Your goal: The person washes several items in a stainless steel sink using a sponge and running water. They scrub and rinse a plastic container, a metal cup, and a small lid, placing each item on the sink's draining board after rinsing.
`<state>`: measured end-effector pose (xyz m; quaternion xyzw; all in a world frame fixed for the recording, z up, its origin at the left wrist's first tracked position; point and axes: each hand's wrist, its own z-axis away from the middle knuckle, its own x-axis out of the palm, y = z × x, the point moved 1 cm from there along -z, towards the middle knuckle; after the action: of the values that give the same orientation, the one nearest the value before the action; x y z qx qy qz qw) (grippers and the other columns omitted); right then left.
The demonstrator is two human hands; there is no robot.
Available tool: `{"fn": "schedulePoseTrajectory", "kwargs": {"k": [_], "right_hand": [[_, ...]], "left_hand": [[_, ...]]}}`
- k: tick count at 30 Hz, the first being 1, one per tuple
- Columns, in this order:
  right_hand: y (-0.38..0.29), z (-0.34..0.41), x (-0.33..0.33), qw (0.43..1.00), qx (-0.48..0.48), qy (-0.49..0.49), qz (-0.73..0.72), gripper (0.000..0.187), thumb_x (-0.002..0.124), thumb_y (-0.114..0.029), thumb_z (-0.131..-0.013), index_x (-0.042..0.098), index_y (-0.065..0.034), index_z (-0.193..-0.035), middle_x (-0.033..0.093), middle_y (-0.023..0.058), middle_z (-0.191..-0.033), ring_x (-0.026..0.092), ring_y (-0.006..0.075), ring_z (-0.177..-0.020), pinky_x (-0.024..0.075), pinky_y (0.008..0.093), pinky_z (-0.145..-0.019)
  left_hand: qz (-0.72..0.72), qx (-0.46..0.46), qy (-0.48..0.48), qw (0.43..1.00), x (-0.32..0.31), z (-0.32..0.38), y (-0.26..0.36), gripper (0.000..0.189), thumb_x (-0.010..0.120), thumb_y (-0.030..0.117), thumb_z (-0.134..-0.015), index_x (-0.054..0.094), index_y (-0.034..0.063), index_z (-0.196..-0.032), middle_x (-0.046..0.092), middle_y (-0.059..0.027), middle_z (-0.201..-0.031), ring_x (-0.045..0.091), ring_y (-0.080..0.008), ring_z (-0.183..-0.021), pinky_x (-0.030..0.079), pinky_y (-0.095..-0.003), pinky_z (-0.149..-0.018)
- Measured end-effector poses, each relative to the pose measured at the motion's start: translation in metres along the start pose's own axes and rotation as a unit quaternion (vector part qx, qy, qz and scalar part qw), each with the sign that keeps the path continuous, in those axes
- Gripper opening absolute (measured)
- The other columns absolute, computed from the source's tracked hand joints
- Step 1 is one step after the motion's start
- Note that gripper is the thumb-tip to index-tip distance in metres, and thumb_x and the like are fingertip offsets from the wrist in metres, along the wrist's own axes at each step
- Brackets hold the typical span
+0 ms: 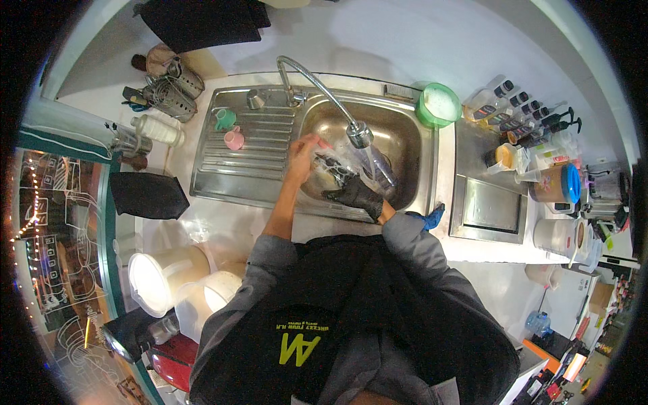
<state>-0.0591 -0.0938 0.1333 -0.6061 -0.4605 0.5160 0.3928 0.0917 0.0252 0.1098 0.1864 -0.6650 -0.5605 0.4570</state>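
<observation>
My left hand, bare, is at the left side of the steel sink, its fingers around the reddish end of a wet, shiny item. My right hand, in a black glove, grips the lower part of the same wet item, whose exact kind I cannot tell. Water runs from the flexible faucet's spray head just right of it. Beside my gloved hand a clear plastic container lies in the basin under the stream. A green cup and a pink cup are on the ribbed drainboard.
A green tub of foamy liquid is at the sink's back right corner. A blue cloth lies at the front right edge. Bottles and containers line the right counter; steel utensil holders are at the back left, white buckets at the lower left.
</observation>
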Motion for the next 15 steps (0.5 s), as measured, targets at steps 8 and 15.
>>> {"fn": "schedulePoseTrajectory", "kwargs": {"k": [8,15], "right_hand": [[0.013,0.008,-0.009,0.981,0.001,-0.039,0.189,0.069,0.074,-0.030,-0.082,0.048,-0.0013,-0.139,0.055,0.0181,-0.137,0.050,0.0326,-0.128,0.0362,0.0394,-0.111],[0.006,-0.001,0.000,0.982,-0.013,-0.008,0.187,0.066,0.070,-0.028,-0.082,0.049,-0.0019,-0.139,0.053,0.0220,-0.138,0.048,0.0379,-0.129,0.0357,0.0428,-0.112]], "left_hand": [[-0.178,0.058,0.030,0.982,0.025,0.012,0.026,0.031,0.056,0.024,-0.098,0.067,-0.0002,-0.084,0.069,-0.0066,-0.084,0.059,-0.0133,-0.083,0.044,-0.0285,-0.082],[-0.149,-0.027,-0.018,0.988,0.010,-0.005,0.011,0.032,0.056,0.028,-0.099,0.068,0.0014,-0.086,0.068,-0.0062,-0.084,0.060,-0.0140,-0.082,0.046,-0.0285,-0.078]]}}
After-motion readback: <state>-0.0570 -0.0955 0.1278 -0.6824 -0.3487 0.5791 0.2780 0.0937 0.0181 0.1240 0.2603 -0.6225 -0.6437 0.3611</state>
